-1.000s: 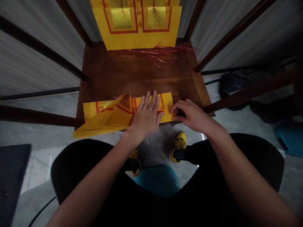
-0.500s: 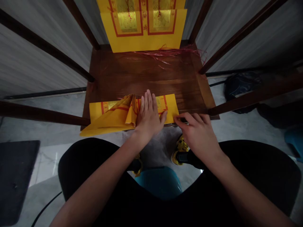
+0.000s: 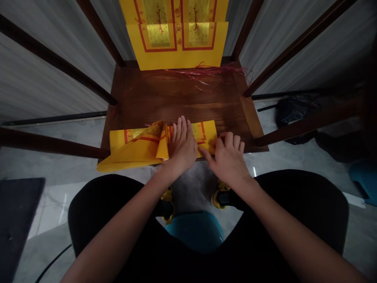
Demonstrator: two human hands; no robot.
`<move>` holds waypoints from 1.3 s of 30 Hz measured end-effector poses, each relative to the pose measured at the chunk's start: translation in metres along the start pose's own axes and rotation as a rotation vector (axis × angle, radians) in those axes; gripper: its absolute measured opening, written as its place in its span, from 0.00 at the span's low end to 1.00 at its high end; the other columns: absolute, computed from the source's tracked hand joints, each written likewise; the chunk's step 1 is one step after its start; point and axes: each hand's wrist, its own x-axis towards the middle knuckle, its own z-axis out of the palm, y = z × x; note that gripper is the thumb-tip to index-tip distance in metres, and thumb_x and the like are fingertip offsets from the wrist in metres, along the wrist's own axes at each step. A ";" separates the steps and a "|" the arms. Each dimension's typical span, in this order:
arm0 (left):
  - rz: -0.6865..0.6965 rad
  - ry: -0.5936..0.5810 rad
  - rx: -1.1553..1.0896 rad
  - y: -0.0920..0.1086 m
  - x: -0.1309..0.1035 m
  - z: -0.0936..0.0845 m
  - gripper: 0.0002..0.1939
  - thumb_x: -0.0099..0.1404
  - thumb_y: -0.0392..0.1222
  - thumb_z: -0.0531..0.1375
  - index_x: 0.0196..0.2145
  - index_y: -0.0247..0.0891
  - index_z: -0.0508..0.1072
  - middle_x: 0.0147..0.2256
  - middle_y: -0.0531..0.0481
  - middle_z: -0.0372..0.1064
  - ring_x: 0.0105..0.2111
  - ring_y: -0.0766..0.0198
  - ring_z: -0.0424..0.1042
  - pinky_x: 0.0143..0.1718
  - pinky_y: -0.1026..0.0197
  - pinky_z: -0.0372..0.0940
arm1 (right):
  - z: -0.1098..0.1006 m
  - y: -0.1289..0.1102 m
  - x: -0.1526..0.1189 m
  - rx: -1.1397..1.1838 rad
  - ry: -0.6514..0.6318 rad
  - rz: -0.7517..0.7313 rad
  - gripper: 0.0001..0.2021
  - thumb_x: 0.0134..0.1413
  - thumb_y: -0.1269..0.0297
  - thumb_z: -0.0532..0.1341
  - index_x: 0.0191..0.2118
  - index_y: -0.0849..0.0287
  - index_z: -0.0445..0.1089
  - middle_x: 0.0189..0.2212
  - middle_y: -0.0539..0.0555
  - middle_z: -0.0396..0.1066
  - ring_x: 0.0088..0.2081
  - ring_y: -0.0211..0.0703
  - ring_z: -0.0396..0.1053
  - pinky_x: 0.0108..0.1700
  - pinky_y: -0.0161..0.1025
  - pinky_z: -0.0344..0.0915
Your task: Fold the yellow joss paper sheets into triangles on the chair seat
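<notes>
A sheet of yellow joss paper (image 3: 209,129) with red borders and gold patches lies along the near edge of the wooden surface. Its left part is folded over into a slanting flap with a narrow rolled pleat (image 3: 162,147) beside my left hand. My left hand (image 3: 183,142) presses flat on the paper, fingers stretched away from me. At the paper's right end is my right hand (image 3: 228,155), its thumb reaching left onto the near edge and its bent fingers apart from the thumb. What lies under my left palm is hidden.
More yellow joss paper (image 3: 179,59) rests at the back of the wooden shelf (image 3: 165,92). Pink plastic strands (image 3: 203,74) lie before it. Dark wooden bars (image 3: 277,53) rise on both sides. Below me is a blue stool (image 3: 196,232); a dark bag (image 3: 296,114) sits at right.
My right hand has shifted left from the paper's right corner, its thumb now stretched along the near edge. My left hand stays pressed on the paper, its thumb drawn in. The view has shifted slightly.
</notes>
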 end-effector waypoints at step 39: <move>0.327 0.198 -0.298 0.033 -0.078 -0.164 0.21 0.75 0.29 0.52 0.47 0.54 0.79 0.60 0.56 0.77 0.58 0.54 0.78 0.61 0.41 0.75 | 0.031 -0.054 0.003 0.006 -0.217 -0.630 0.32 0.77 0.42 0.51 0.77 0.50 0.62 0.73 0.63 0.65 0.62 0.70 0.66 0.60 0.64 0.66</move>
